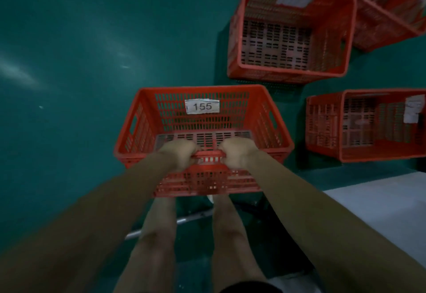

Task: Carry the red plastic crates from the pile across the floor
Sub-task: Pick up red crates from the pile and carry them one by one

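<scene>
A red slotted plastic crate (161, 117) with a white label reading 155 on its far inner wall hangs in front of me above the green floor. My left hand (178, 154) and my right hand (237, 153) both grip its near rim, side by side, fingers curled over the edge. The crate holds nothing. Another red crate (292, 32) stands upright on the floor to the upper right. A second red crate (359, 127) lies on its side at the right, and a third red crate (389, 9) sits tilted in the top right corner.
The green floor (69, 62) stretches open to the left and ahead. A pale grey floor patch (380, 207) lies at the lower right. A metal rod (191, 218) lies on the floor beneath the crate, behind my bare legs (156, 235).
</scene>
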